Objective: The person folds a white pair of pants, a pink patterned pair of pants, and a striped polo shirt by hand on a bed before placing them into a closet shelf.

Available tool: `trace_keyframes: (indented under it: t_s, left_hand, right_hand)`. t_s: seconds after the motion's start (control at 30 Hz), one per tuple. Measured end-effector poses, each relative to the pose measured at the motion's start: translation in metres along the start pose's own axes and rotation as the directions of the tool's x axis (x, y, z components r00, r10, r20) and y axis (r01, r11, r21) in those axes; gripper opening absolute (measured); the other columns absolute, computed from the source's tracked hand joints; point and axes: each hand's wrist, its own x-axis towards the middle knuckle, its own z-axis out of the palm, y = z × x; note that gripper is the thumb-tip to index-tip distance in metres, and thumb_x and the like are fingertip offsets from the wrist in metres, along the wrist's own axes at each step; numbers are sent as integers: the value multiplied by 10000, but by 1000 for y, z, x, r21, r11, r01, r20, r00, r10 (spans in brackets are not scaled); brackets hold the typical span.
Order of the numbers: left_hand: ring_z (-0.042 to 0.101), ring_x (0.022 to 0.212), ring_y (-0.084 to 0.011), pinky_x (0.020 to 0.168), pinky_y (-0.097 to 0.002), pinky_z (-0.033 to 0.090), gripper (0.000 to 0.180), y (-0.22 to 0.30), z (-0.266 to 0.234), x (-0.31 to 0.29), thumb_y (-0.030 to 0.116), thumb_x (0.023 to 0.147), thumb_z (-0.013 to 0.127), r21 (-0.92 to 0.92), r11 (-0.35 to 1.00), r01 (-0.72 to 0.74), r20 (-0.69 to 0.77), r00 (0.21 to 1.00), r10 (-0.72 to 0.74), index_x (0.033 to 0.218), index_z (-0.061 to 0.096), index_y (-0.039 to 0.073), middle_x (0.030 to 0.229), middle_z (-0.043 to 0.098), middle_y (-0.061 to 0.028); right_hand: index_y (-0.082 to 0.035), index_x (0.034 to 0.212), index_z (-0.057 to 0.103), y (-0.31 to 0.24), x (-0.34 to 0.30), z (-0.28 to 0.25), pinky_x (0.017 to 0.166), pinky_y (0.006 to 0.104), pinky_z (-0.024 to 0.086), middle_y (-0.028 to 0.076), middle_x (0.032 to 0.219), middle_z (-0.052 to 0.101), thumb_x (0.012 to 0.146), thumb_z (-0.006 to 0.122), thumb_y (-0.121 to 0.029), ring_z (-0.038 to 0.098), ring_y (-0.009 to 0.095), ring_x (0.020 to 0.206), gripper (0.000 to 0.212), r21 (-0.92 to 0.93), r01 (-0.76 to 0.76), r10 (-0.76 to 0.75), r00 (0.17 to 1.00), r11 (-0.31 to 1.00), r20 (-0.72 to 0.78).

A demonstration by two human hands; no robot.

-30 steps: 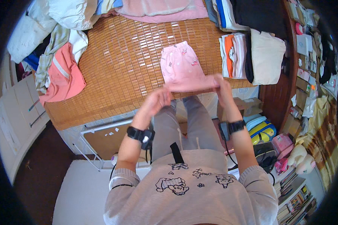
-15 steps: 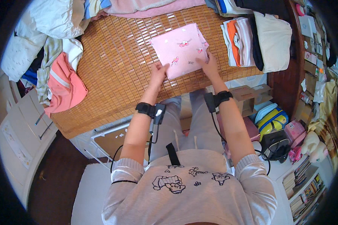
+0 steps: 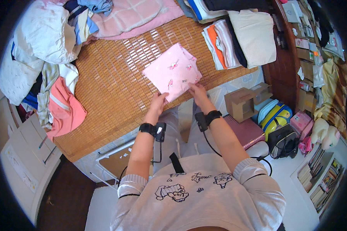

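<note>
A pink folded cloth (image 3: 172,71) with small printed figures lies on the woven bamboo mat (image 3: 115,92), near the mat's front edge. It is turned at an angle, and its layers show at the right side. My left hand (image 3: 158,103) pinches the near corner, thumb on top. Further right, my right hand (image 3: 197,92) is closed on the near right edge, its fingers partly hidden by the cloth. Both wrists wear black straps with small cabled boxes.
Folded clothes (image 3: 223,44) stand in a row at the far right, with a cream folded cloth (image 3: 254,38) beside them. Loose clothes (image 3: 65,106) are heaped on the left. A pink blanket (image 3: 135,17) lies at the back. Cardboard boxes (image 3: 240,104) and bags (image 3: 277,121) sit below right.
The pink cloth has come closer to the mat's front edge and turned slightly, with both hands still on it. The whole view has also shifted and tilted.
</note>
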Motion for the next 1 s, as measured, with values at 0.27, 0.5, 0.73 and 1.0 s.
trace_keyframes:
  t_s: [0.27, 0.5, 0.73, 1.0]
  left_hand:
    - [525, 770, -145, 602, -253, 455, 210, -33, 40, -28, 52, 747, 530, -305, 946, 108, 87, 993, -85, 943, 453, 59, 903, 534, -52]
    - [486, 913, -174, 777, -400, 379, 348, -22, 73, -67, 352, 761, 482, -476, 856, 200, 230, 968, -98, 1022, 444, 124, 966, 515, -23]
    - [412, 1073, -243, 886, -425, 334, 597, -6, 118, -76, 510, 801, 281, -505, 849, 153, 332, 943, 27, 1215, 319, 82, 1181, 421, -90]
    - [413, 1073, -265, 900, -383, 345, 593, 77, 248, -109, 469, 820, 345, -546, 832, -96, 452, 802, 390, 1203, 324, 17, 1193, 405, -133]
  right_hand:
    - [-4, 1096, 404, -11, -14, 17, 784, 292, 399, 84, 1034, 500, 697, 614, -98, 487, 179, 937, 461, 43, 58, -67, 965, 997, 253]
    - [-8, 1072, 429, -91, -44, 25, 757, 294, 415, 81, 960, 538, 665, 611, -30, 515, 165, 864, 446, -242, 403, -210, 799, 883, 563]
    - [2, 1119, 400, -247, -121, 3, 795, 275, 397, 80, 1004, 523, 667, 652, -84, 492, 142, 912, 524, -390, 590, -33, 578, 707, 815]
    - [-8, 1184, 331, -369, -123, -71, 792, 266, 413, 86, 1056, 498, 687, 631, -50, 497, 143, 924, 582, -225, 493, -174, 639, 840, 749]
